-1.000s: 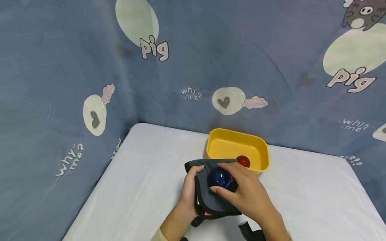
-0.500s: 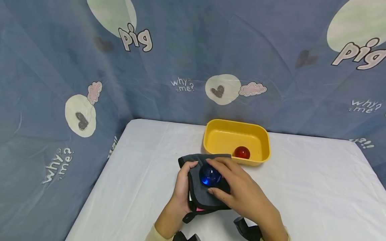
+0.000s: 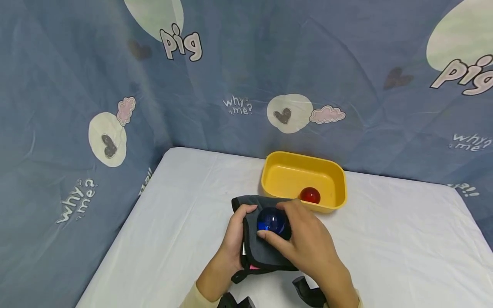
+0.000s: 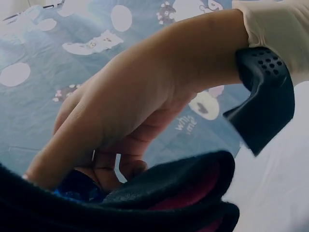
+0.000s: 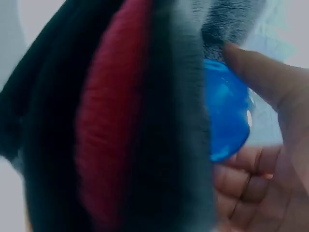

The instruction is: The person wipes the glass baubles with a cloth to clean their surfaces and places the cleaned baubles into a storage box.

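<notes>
In the head view a dark grey folded cloth pouch (image 3: 265, 254) with black edging is held up above the white table, pink lining showing at its lower edge. My left hand (image 3: 233, 235) grips its left side, thumb on top. A shiny, see-through blue ball (image 3: 271, 220) lies against the pouch's upper face. My right hand (image 3: 310, 239) holds this ball between thumb and fingers. The right wrist view shows the ball (image 5: 226, 111) pressed to the grey cloth, with pink lining (image 5: 111, 116) between the layers. The left wrist view catches the right hand (image 4: 120, 96) over the ball.
Behind the pouch stands a yellow tray (image 3: 285, 156) with a red ball (image 3: 310, 195) near its front wall. White cloth (image 3: 185, 214) covers the table. A blue printed curtain (image 3: 215, 141) hangs along the back and left. Black straps sit on both wrists.
The right hand's fingers and thumb have shifted around the blue ball, the thumb now nearer its front left. The left hand keeps its grip on the pouch. The head view has tilted slightly.
</notes>
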### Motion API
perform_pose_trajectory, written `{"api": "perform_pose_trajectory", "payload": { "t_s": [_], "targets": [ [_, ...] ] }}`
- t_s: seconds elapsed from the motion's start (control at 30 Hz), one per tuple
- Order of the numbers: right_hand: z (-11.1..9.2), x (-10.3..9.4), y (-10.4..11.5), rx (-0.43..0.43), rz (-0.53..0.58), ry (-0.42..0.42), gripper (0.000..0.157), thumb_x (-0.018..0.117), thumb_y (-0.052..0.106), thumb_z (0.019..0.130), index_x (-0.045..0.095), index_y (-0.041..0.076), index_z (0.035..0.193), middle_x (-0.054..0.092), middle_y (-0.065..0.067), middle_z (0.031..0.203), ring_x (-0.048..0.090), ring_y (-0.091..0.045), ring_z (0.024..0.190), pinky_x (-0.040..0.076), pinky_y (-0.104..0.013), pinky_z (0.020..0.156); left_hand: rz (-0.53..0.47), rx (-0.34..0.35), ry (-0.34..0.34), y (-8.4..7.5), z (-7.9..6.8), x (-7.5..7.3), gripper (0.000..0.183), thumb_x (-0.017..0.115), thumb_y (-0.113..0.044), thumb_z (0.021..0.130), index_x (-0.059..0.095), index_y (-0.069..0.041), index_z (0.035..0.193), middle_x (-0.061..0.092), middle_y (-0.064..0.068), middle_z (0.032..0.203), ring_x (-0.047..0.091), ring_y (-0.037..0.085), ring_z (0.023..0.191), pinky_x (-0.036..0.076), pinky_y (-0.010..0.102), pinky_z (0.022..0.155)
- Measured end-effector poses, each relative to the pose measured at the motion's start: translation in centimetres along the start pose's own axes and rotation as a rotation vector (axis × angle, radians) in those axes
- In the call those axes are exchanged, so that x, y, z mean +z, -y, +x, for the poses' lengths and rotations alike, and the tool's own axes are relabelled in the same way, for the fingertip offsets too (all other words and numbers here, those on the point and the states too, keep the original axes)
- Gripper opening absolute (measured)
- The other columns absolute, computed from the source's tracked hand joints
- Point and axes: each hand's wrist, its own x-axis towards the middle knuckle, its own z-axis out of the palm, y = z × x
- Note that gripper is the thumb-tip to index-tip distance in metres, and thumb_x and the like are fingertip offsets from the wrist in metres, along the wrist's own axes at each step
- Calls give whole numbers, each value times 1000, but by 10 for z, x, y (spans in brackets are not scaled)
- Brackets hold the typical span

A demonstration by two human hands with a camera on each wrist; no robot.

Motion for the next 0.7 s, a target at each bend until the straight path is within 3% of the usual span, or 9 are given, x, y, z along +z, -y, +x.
{"api": "perform_pose_trajectory", "payload": {
  "t_s": [0.13,0.3,0.4,0.53,0.7],
  "targets": [
    [-2,-1,1,55,-25,27,74,76,68,83,64,10,128,63,-4,120,63,-21,101,57,-44,93,11,-9,-13,3,0,1,64,42,-45,102,33,-7,153,52,13,136,58,20,113,51,35,99],
    [-6,-10,1,-29,21,126,80,86,46,85,51,21,153,50,0,147,55,-21,129,47,-49,108,29,-5,-32,5,-1,1,64,42,-46,102,34,-9,154,50,14,141,58,20,115,50,35,101],
    [-6,-16,2,-77,21,155,78,88,35,86,51,23,154,51,1,150,52,-21,134,45,-48,110,44,-11,-14,3,-1,2,64,40,-46,102,35,-9,154,49,15,143,58,21,116,51,36,101],
    [-4,-19,3,-87,14,129,71,89,33,85,58,17,147,58,-1,141,58,-21,125,49,-47,106,50,-20,24,-1,-1,4,61,37,-46,102,37,-9,151,52,13,137,60,20,113,52,37,99],
    [-4,-14,6,-38,-21,17,64,88,48,83,64,8,127,66,-5,116,64,-20,96,58,-41,88,43,-33,25,-1,-4,8,59,39,-44,101,40,-7,147,56,10,127,62,19,108,54,35,95]
  ]
}}
